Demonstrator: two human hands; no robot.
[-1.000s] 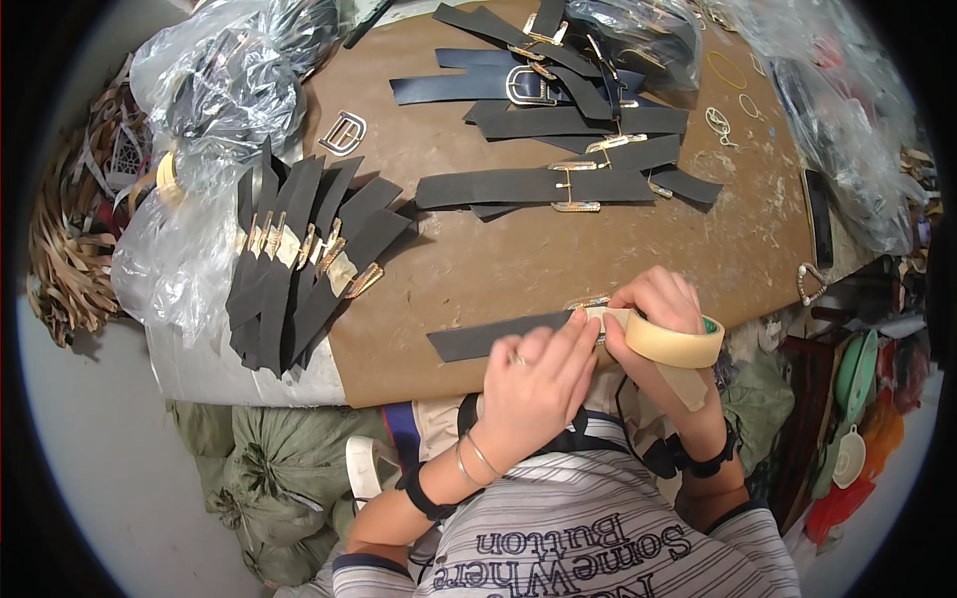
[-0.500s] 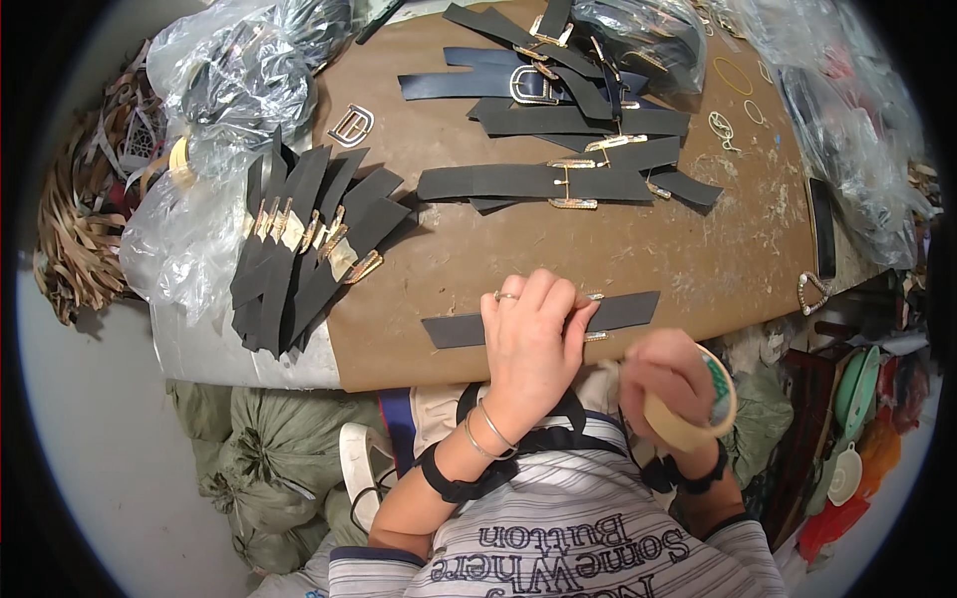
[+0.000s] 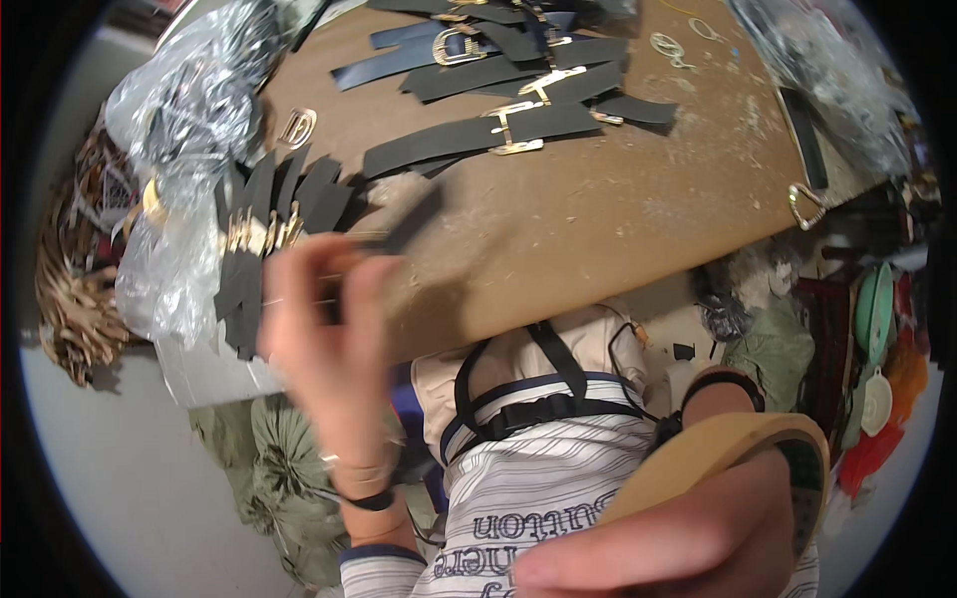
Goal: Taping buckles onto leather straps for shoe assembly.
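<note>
Two hands are in view. The left hand, blurred, is raised at about 9 o'clock, its fingers pinched narrow on the near end of a black strap piece that lifts off the brown surface toward 1 o'clock. The right hand sits very close to the camera at 5 o'clock, fingers wrapped around a roll of tan masking tape, thumb across the front of it.

Risks, as a judgement: the strap is held only by one end, so it could swing or slip out of the pinch and land among the fanned stack of black strap pieces with gold fittings just at 9 o'clock of it, disturbing their order. The tape roll is held off the surface, over the lap; a loosened grip would drop it to the cluttered floor. Whether a loose tape end hangs free cannot be told.

Strap look: flat, narrow, matte black, blurred, so edges and any fitting on it cannot be made out. It lies near the left edge of the surface, between the fanned stack and the bare middle.

Farther back at 12 o'clock, long black belts with gold buckles overlap. Crumpled clear plastic bags sit at 10 o'clock.
</note>
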